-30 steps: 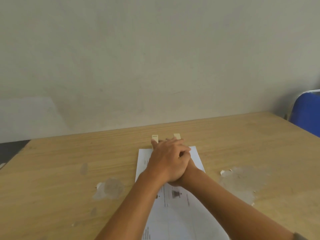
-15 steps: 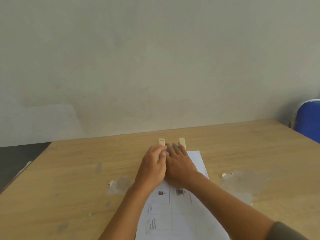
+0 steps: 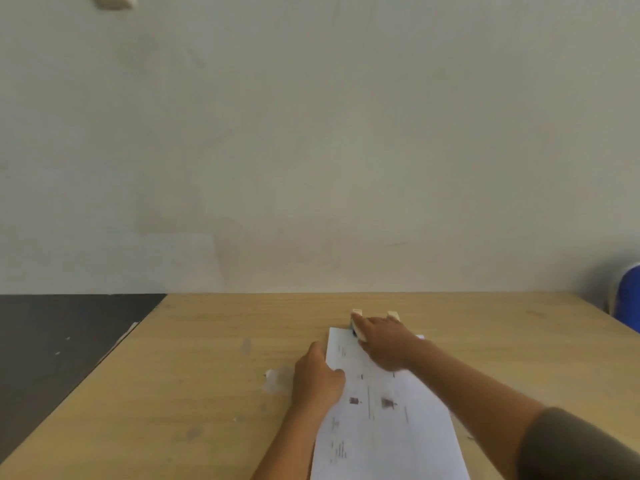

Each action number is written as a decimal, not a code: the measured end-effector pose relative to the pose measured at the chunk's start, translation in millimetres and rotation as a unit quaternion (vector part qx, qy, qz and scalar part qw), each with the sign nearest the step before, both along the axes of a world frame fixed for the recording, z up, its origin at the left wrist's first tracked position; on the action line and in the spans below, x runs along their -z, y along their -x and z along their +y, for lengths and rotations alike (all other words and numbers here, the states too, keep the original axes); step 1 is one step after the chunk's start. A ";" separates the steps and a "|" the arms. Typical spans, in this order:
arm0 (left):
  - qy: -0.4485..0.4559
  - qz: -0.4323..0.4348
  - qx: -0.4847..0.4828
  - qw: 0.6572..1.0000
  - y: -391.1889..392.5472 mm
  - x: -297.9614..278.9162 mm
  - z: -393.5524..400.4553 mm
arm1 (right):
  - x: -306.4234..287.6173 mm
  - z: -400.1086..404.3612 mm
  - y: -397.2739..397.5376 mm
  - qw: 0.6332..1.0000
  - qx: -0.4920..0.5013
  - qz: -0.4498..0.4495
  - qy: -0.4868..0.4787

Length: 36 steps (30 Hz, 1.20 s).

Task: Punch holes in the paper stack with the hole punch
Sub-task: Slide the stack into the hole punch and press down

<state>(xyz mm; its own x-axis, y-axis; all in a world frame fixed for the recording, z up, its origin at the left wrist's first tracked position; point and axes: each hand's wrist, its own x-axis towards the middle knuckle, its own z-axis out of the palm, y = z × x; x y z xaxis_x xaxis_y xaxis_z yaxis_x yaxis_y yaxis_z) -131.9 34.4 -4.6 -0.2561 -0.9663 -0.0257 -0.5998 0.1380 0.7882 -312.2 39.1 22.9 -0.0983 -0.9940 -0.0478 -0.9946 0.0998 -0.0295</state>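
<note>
Hands [image 3: 382,341] pin paper stack [image 3: 388,410] and hole punch [image 3: 358,323] mid-table.

Quick tally of what I'm seeing from my end: I'm counting two hands, a left hand [image 3: 317,377] and a right hand [image 3: 384,341]. I'm seeing one paper stack [image 3: 388,420], though I'm not managing to count the sheets in it. One hole punch [image 3: 360,325] is mostly hiding under the right hand, with two pale tabs sticking out the far side. One table [image 3: 207,375] is carrying it all. One blue chair [image 3: 628,299] is peeking in, and I'm spotting two scuffed patches on the tabletop.
</note>
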 end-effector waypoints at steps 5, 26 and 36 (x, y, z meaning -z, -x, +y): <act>-0.013 0.029 -0.015 0.999 -2.6 -1.0 1.8 | -25.7 -11.5 7.5 0.997 0.022 -0.056 -0.054; -0.040 0.009 -0.023 0.999 15.7 16.2 -37.5 | -63.8 -23.6 20.2 0.993 0.002 -0.054 -0.106; -0.059 0.027 -0.012 0.998 18.1 13.8 -46.4 | 22.0 44.5 73.2 0.895 0.338 -0.251 0.146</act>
